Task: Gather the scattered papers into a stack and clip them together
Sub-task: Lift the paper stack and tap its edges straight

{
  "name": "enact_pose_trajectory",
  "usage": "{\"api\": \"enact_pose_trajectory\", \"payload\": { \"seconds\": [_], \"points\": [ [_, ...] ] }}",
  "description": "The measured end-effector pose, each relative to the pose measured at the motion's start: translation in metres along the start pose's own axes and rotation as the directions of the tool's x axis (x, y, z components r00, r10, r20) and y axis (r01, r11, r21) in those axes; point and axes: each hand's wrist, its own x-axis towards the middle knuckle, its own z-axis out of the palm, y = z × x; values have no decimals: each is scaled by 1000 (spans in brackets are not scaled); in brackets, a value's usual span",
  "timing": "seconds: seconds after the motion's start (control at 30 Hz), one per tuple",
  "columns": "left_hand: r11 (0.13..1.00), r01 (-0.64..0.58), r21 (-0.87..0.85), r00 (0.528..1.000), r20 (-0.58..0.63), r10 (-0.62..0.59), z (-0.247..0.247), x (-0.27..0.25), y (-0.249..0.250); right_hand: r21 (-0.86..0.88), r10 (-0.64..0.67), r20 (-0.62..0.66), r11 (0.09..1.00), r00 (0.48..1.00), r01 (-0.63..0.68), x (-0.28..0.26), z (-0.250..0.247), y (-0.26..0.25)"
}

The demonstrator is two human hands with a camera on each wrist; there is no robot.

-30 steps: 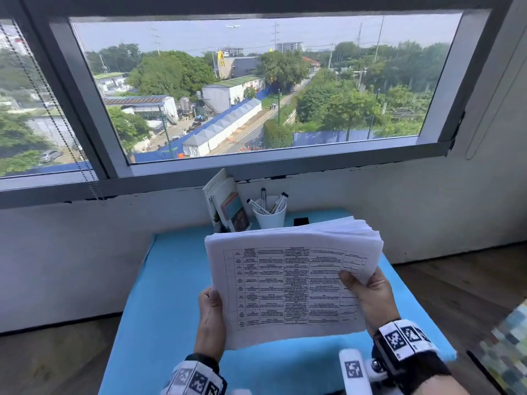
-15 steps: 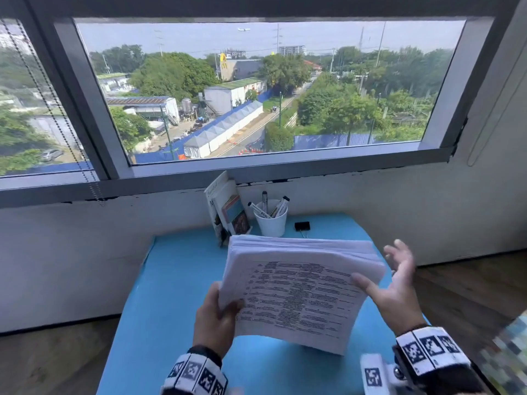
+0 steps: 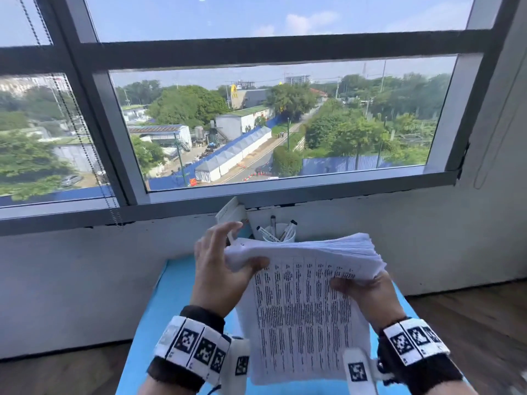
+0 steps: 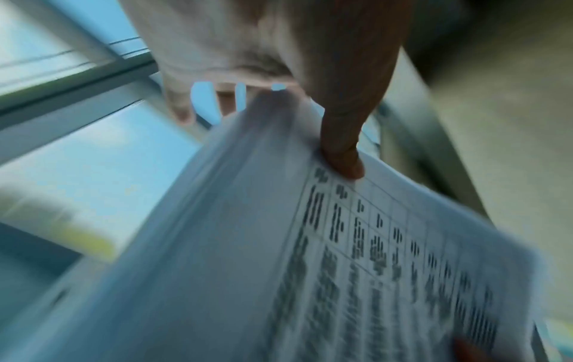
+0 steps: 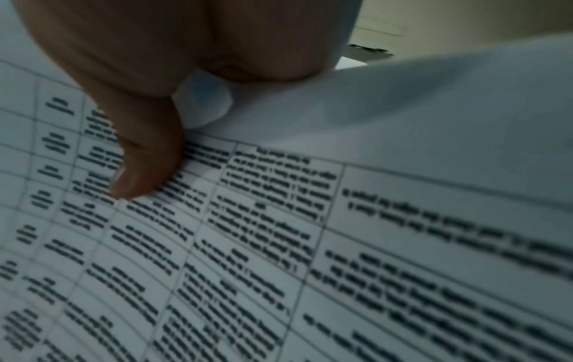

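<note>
I hold a thick paper stack (image 3: 302,309) of printed tables upright in the air above the blue table (image 3: 171,303), long side vertical. My left hand (image 3: 216,269) pinches its upper left corner, thumb on the front page, fingers behind and partly spread. My right hand (image 3: 368,295) grips the right edge near the top, thumb on the print. The left wrist view shows the stack (image 4: 310,269) under my thumb (image 4: 338,151), blurred. The right wrist view shows the page (image 5: 279,245) with my thumb (image 5: 145,159) pressed on it. No clip is in view.
A white cup with markers (image 3: 279,235) and a leaning booklet (image 3: 232,212) stand at the table's far edge, just behind the stack. Beyond them rises the white wall (image 3: 85,280) under a large window. Wooden floor (image 3: 470,315) lies either side of the table.
The stack has turned from lying wide to standing tall and has risen. My right hand, off the paper half a second ago, grips its right edge again. My left hand moved up to the top corner.
</note>
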Motion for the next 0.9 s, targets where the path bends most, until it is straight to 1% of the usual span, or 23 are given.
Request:
{"api": "enact_pose_trajectory", "payload": {
  "seconds": [0.03, 0.07, 0.1, 0.13, 0.17, 0.23, 0.3, 0.43, 0.5, 0.57, 0.6, 0.7, 0.77, 0.9],
  "points": [
    [982, 93, -163, 995, 49, -86, 4, -6, -3, 39, 22, -9, 999, 1000, -22, -2, -1, 9],
    [936, 175, -306, 983, 111, -147, 9, -12, -5, 61, 59, -2, 996, 998, -59, -4, -1, 17],
    [887, 236, -396, 970, 151, -191, 14, -19, -9, 79, 96, 14, 992, 995, -97, -6, -2, 24],
    [855, 271, -442, 961, 169, -217, 18, -25, -13, 81, 127, 34, 988, 991, -130, -8, -3, 31],
    [844, 290, -451, 956, 175, -235, 22, -32, -17, 66, 155, 50, 985, 987, -158, -11, -4, 36],
    [860, 293, -417, 955, 166, -245, 28, -44, -24, 14, 207, 52, 978, 977, -208, -14, -6, 44],
    [882, 271, -385, 962, 135, -237, 31, -52, -31, -24, 229, 44, 973, 972, -229, -14, -8, 47],
    [922, 169, -348, 984, 11, -176, 40, -54, -34, -10, 183, 33, 983, 983, -182, -10, -5, 48],
    [953, 91, -288, 994, -26, -103, 40, -50, -31, 5, 158, 30, 987, 987, -158, -8, -4, 47],
    [974, -13, -225, 1000, -30, 7, 39, -47, -30, 8, 136, 35, 991, 990, -136, -7, -3, 46],
    [975, -28, -221, 999, -22, 23, 39, -46, -31, 6, 129, 39, 992, 991, -129, -7, -3, 46],
    [960, 60, -273, 998, 15, -58, 39, -46, -31, 9, 122, 34, 992, 992, -122, -9, -2, 46],
    [960, 104, -258, 995, 31, -100, 40, -47, -31, 24, 121, 13, 992, 993, -122, -9, -2, 47],
    [960, 116, -253, 993, 41, -110, 40, -47, -31, 31, 135, 5, 990, 991, -135, -10, -3, 49]
  ]
}}
